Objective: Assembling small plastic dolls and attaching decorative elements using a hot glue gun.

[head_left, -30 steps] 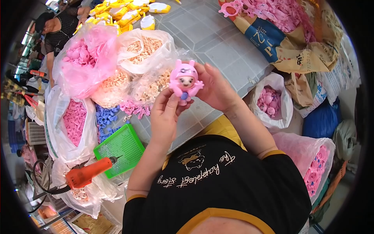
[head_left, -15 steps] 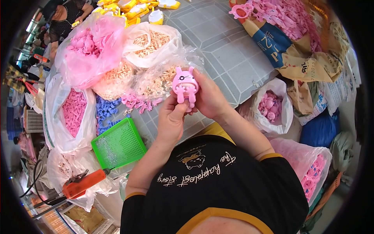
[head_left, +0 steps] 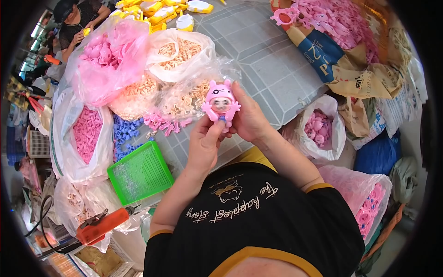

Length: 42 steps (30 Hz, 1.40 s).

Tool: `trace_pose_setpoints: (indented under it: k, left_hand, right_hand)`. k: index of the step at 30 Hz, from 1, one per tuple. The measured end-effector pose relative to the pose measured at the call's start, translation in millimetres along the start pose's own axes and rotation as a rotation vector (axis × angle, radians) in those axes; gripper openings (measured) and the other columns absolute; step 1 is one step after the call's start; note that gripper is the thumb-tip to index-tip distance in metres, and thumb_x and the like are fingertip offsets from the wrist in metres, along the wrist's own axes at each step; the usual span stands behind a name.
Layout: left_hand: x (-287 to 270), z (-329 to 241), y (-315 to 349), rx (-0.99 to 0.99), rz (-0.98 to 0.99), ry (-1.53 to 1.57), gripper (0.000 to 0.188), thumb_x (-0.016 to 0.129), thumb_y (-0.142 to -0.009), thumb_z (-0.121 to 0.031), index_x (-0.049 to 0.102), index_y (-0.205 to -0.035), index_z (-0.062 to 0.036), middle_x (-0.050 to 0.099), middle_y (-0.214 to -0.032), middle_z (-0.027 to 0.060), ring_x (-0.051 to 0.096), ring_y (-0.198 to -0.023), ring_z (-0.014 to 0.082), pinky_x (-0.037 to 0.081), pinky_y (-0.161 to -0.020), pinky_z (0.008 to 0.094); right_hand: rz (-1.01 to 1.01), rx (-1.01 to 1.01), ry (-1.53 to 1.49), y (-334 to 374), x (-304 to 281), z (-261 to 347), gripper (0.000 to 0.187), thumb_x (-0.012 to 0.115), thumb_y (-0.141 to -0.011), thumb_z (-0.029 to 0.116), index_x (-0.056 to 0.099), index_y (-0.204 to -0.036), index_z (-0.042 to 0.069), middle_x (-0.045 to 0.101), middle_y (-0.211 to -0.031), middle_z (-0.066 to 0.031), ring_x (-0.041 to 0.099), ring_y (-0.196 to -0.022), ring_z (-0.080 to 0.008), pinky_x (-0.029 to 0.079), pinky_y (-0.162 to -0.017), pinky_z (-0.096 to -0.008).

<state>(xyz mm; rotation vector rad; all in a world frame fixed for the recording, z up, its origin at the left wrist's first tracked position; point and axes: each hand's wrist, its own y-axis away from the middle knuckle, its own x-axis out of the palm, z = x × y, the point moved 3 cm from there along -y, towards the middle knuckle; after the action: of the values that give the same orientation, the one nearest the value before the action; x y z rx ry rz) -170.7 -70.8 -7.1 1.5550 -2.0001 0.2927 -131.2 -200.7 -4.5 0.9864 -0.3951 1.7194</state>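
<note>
Both hands hold one small pink toy figure [head_left: 222, 102] upright over the near side of the table. It has a rabbit-like hood with ears, a pale face, and two arms spread out to the sides. A bit of blue shows low on its body. My left hand [head_left: 206, 138] grips its lower part, thumb pressed on the front. My right hand [head_left: 249, 115] wraps round its right side and base; some of those fingertips are hidden behind it. Just beyond the toy lies a clear bag of beige parts [head_left: 191, 97].
A green basket [head_left: 140, 171] sits left, beside blue parts [head_left: 125, 131] and a bag of pink parts [head_left: 86, 134]. An orange power screwdriver [head_left: 104, 226] is at lower left. Yellow-white pieces [head_left: 161, 14] lie at the far edge. A paper sack [head_left: 323, 55] stands right. Another person [head_left: 80, 23] works far left.
The toy's arms have swung from in front of its face out to the sides, uncovering the face. Both hands keep their hold in nearly the same place.
</note>
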Motion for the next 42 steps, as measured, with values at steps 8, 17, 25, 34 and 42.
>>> trace_pose_setpoints:
  k: [8,17,25,34,42]
  left_hand:
    - [5,-11,2,0.221,-0.037,-0.231,0.035,0.070,-0.090,-0.004,0.058,-0.122,-0.0012,0.065,-0.110,0.0046,0.062,-0.101,0.0120,0.050,-0.088,0.0276]
    - [-2,-15,-5,0.422,-0.161,-0.630,0.046,0.075,-0.084,-0.004,0.054,-0.125,0.0009,0.060,-0.108,0.0080,0.062,-0.093,0.0157,0.051,-0.080,0.0302]
    - [6,16,12,0.374,-0.076,-1.043,0.033,0.074,-0.081,-0.008,0.064,-0.112,-0.0017,0.061,-0.083,0.0091,0.060,-0.071,0.0202,0.048,-0.064,0.0348]
    - [13,43,6,0.459,0.217,-1.200,0.006,0.069,-0.080,-0.006,0.069,-0.085,-0.0029,0.064,-0.079,0.0147,0.062,-0.073,0.0336,0.049,-0.066,0.0399]
    - [15,42,5,0.478,0.234,-1.198,0.007,0.070,-0.080,-0.005,0.068,-0.085,-0.0023,0.063,-0.077,0.0146,0.061,-0.071,0.0332,0.049,-0.065,0.0394]
  right_hand:
    - [0.046,-0.080,-0.014,11,15,5,0.055,0.049,-0.100,0.035,0.039,-0.146,0.007,0.054,-0.134,-0.0090,0.054,-0.123,-0.0204,0.043,-0.106,-0.0399]
    - [0.074,-0.131,0.173,20,7,-9,0.049,0.051,-0.101,0.015,0.037,-0.148,0.008,0.052,-0.136,-0.0076,0.053,-0.125,-0.0182,0.043,-0.106,-0.0359]
    - [0.033,-0.372,0.029,15,-19,34,0.028,0.047,-0.103,0.019,0.047,-0.129,0.009,0.055,-0.111,-0.0047,0.056,-0.094,-0.0143,0.049,-0.083,-0.0353]
    - [-0.327,-0.435,0.173,20,-57,48,0.021,0.045,-0.103,0.018,0.041,-0.121,0.010,0.051,-0.102,-0.0051,0.043,-0.078,-0.0104,0.041,-0.069,-0.0283]
    - [-0.347,-0.494,0.156,14,-71,51,0.021,0.047,-0.103,0.019,0.041,-0.120,0.009,0.051,-0.102,-0.0044,0.043,-0.078,-0.0099,0.042,-0.070,-0.0290]
